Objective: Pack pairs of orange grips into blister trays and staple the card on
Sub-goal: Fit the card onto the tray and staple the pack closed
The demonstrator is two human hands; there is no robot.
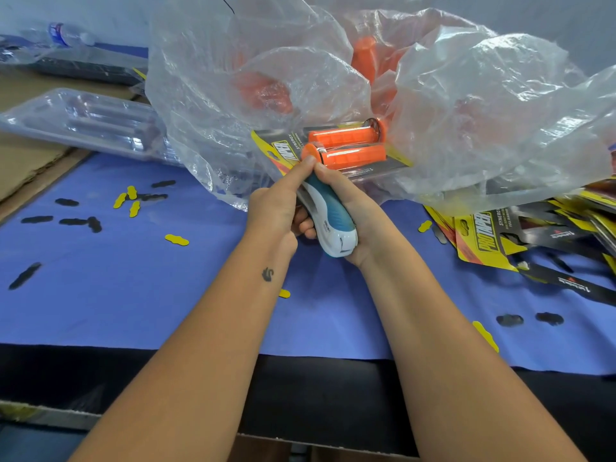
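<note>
The stapler point(328, 218) is glossy white and blue plastic. The orange grips point(346, 146) look like matt ribbed rubber under a clear shiny blister tray point(366, 171), backed by printed glossy card point(276, 150). The big bag point(466, 111) is thin crinkled transparent film. The counter point(133, 295) carries a smooth matt blue sheet, with rough brown cardboard point(30, 155) beside it.
</note>
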